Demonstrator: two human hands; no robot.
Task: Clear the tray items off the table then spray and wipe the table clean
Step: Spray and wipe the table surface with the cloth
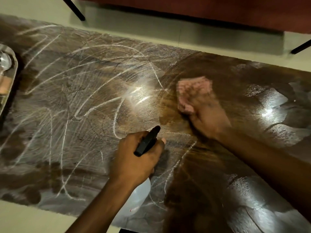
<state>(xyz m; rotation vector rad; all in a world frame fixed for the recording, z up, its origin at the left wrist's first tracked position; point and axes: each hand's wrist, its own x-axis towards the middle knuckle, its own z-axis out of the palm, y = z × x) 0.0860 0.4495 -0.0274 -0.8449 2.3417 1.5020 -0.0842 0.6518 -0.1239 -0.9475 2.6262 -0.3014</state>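
The dark wooden worktop (84,101) fills most of the view, running from the upper left to the lower right. Much of its left and middle part is covered with pale, chalky streaks and scribbled lines, while a darker, wet-looking patch spreads around the middle right.

The right hand (207,115) is closed over a pink cloth (191,93) and presses it flat against the worktop inside that darker patch; the hand and cloth are blurred. The cloth sticks out beyond the knuckles toward the far edge.

The left hand (134,158) is wrapped around the neck of a spray bottle (139,197), nearer the front edge and just left of the right forearm. The bottle's black nozzle (148,140) points up and away toward the cloth, and its pale, see-through body shows below the wrist.

At the far left edge, a shiny metal tray (10,91) lies on the worktop, only partly in view, with a rounded glassy item on it that cannot be made out clearly.

Beyond the worktop lie a pale floor (151,31) and a reddish-brown piece of furniture (202,9) on dark legs.
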